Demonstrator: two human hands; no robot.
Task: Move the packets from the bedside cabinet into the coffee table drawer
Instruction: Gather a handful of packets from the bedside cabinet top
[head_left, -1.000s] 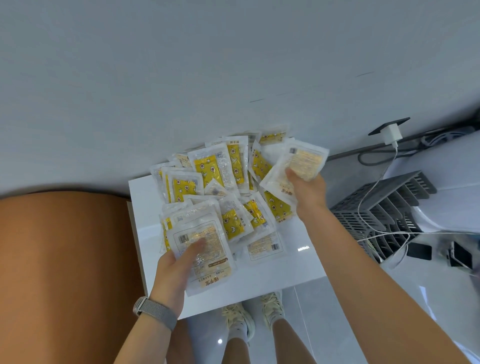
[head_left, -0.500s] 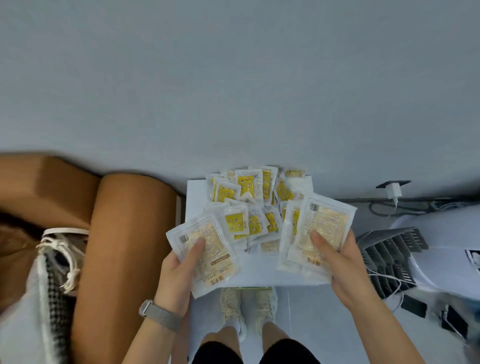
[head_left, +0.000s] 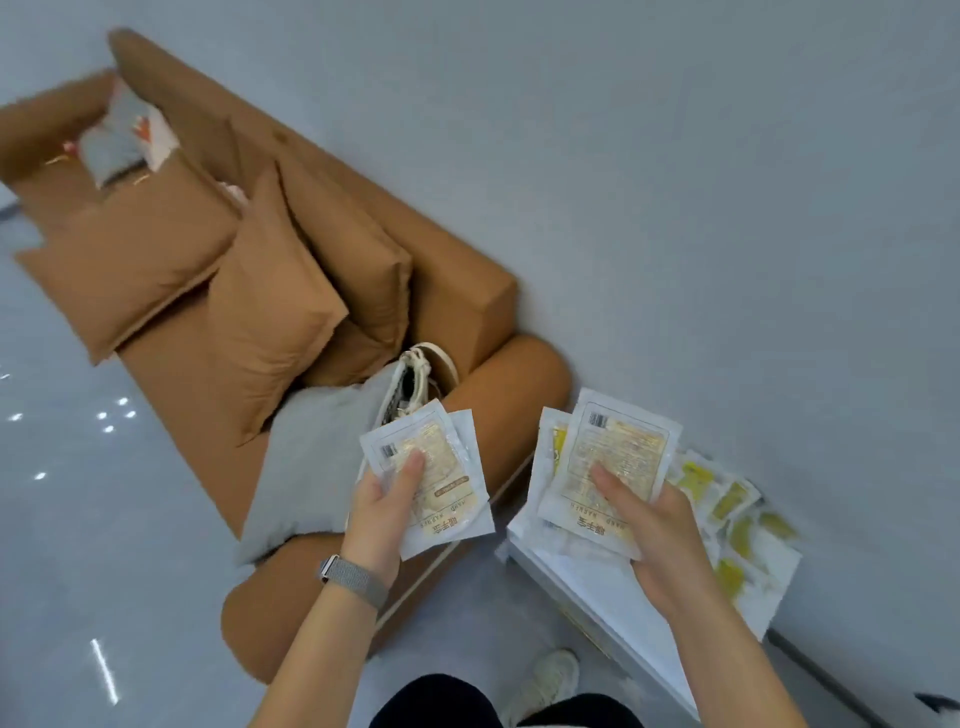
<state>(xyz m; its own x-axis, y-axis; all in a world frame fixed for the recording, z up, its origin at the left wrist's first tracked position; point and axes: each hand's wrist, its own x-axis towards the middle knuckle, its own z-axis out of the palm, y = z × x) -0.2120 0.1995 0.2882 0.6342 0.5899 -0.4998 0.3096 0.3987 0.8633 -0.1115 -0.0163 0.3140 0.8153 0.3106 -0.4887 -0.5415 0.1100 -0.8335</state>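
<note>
Our left hand (head_left: 382, 512) pinches a small stack of packets (head_left: 431, 475), thumb pressed flat on the top one; our right hand (head_left: 657, 530) holds a second stack (head_left: 608, 462) the same way, fingers curled underneath. Both grips are closed on slippery plastic sleeves, so we judge the carry calls for firm thumb pressure and level stacks — a tilt could let the lower packets slide out. The remaining packets (head_left: 727, 514) lie heaped on the white bedside cabinet (head_left: 613, 592) beside the wall, just behind the right hand. The coffee table drawer is not in view (only the brown sofa (head_left: 270, 291) shows to the left) — so we should turn carefully and come back for the rest.
</note>
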